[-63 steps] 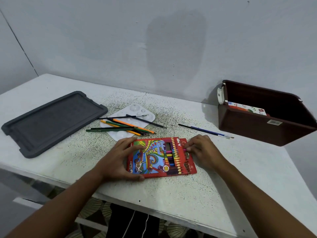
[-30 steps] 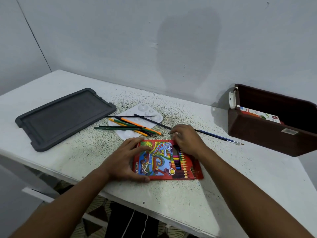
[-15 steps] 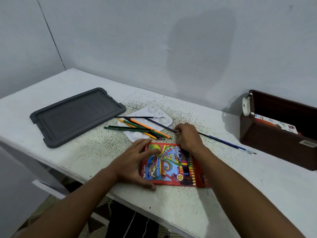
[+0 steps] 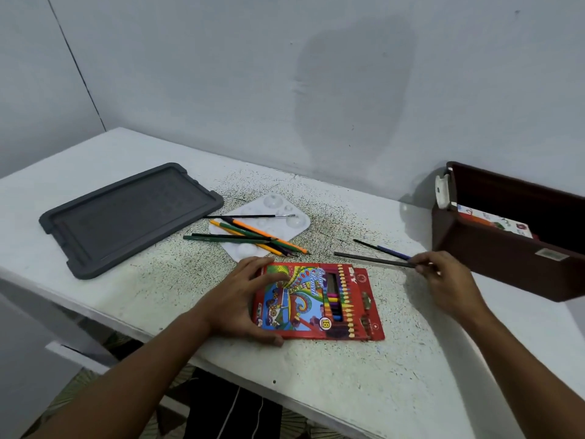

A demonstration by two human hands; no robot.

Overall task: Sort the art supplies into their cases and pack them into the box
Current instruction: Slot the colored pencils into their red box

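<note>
A red colour-pencil case (image 4: 319, 301) lies flat near the table's front edge. My left hand (image 4: 240, 299) holds its left side, thumb along the bottom edge. To the right, my right hand (image 4: 443, 280) pinches the end of a dark grey pencil (image 4: 370, 259), which points left just above the table. A blue-handled brush (image 4: 384, 249) lies just behind it. Several loose pencils (image 4: 250, 237) and a thin black brush (image 4: 250, 216) lie across a white paint palette (image 4: 299, 221). The dark brown box (image 4: 503, 258) stands open at the right with a printed case (image 4: 493, 220) inside.
A grey lid (image 4: 126, 217) lies upside down at the left of the white table (image 4: 364, 375). The grey wall runs close behind. The table's front edge is just below the pencil case.
My right hand left the top of the pencil case, picked up the dark grey pencil behind it and carried it right. The left hand kept its hold on the case.
</note>
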